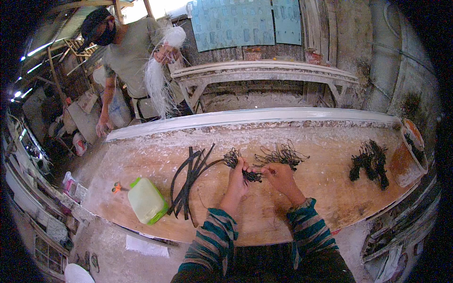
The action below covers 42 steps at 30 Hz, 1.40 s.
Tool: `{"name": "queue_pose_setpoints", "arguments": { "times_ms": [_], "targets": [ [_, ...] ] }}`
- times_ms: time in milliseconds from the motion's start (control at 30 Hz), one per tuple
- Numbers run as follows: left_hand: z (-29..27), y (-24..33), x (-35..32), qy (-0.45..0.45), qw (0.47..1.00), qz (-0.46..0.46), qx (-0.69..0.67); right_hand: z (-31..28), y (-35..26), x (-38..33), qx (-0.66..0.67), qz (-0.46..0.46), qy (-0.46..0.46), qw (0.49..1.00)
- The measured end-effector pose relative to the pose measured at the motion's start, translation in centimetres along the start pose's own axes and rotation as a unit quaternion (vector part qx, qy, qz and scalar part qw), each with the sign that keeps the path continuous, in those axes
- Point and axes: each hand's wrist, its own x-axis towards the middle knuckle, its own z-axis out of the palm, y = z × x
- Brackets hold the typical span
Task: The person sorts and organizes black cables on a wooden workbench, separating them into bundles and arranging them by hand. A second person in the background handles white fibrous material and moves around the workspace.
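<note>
My left hand [238, 178] is closed around a bundle of thin black looped cords [232, 158]. Loops stick out above the fist, and more of the bundle shows at its right side. Close beside it, my right hand [279, 178] is closed in a pinch, its fingertips on a thin black cord by the bundle's right end; its exact hold is partly hidden. Just beyond the right hand spreads a loose pile of black looped cords [289, 154]. Left of my left hand lie several flat black strips [188, 181], crossing one another on the wooden tabletop [137, 165].
A pale green-lidded container [145, 200] and orange-handled scissors [118, 188] lie at the left. More black cord bundles [370, 162] sit at the right beside a tipped orange-brown bucket [406, 162]. Across the table, a masked person [130, 59] holds whitish strands [160, 85]. Behind stands a bench [264, 68].
</note>
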Motion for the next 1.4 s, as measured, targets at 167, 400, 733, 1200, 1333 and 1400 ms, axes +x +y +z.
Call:
{"name": "queue_pose_setpoints", "arguments": {
  "times_ms": [167,400,733,1200,1333,1400],
  "targets": [
    [0.0,0.2,0.1,0.009,1.0,0.001,0.003,-0.8,2.6,0.8,-0.23,-0.036,0.082,0.969],
    [0.4,0.1,-0.1,0.017,1.0,-0.023,0.008,-0.4,4.5,0.2,-0.3,0.026,0.028,0.953],
    [0.2,-0.1,-0.1,0.036,0.998,-0.019,0.042,-0.6,3.5,0.0,-0.299,0.04,-0.003,0.953],
    [0.3,0.1,-0.3,0.032,0.998,-0.022,0.042,-0.7,3.6,0.3,-0.231,0.045,-0.018,0.972],
    [0.1,0.1,-0.2,0.026,0.999,-0.015,0.036,-0.4,3.9,0.4,-0.218,0.035,0.001,0.975],
    [0.2,0.1,-0.2,0.03,0.999,-0.012,0.04,-0.3,4.1,0.5,-0.166,0.03,0.032,0.985]
  ]
}}
